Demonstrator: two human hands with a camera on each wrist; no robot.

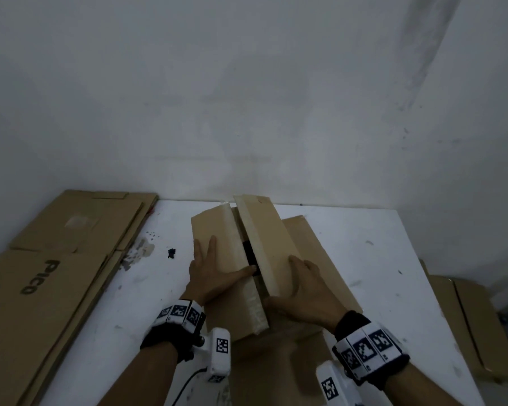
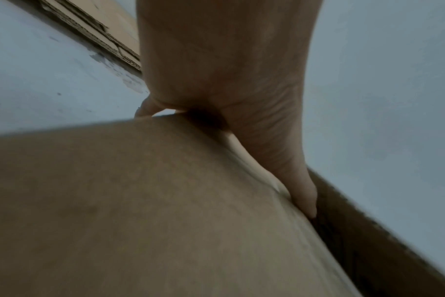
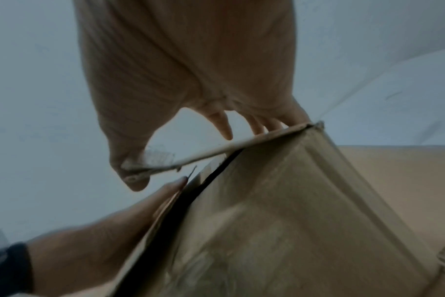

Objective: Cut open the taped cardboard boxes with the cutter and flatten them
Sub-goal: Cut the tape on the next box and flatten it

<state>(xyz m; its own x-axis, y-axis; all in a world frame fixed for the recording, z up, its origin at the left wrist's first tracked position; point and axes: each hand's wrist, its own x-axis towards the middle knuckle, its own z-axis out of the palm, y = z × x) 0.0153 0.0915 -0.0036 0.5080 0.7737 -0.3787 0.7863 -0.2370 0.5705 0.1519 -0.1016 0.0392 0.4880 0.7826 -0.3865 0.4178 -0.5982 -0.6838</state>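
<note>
The cardboard box (image 1: 247, 259) sits at the lower centre of the head view, plain brown, its top seam split into a dark gap between two flaps edged with pale tape. The left hand (image 1: 214, 273) lies on the left flap (image 1: 214, 238), fingers straight on top and thumb hooked into the gap, so it grips that flap's edge. The right hand (image 1: 302, 294) grasps the raised right flap (image 1: 264, 235), thumb under its edge and fingers over the top. Under the box lies one flat sheet of cardboard (image 1: 314, 244) reaching toward the right.

One box and two hands show. Flattened boxes (image 1: 56, 259) lie stacked at the left edge, more cardboard (image 1: 466, 315) at the lower right; their number cannot be told.

The table (image 1: 393, 259) is white and scuffed, with dark flecks at centre left. A bare grey-white wall (image 1: 247, 98) fills the upper frame.
</note>
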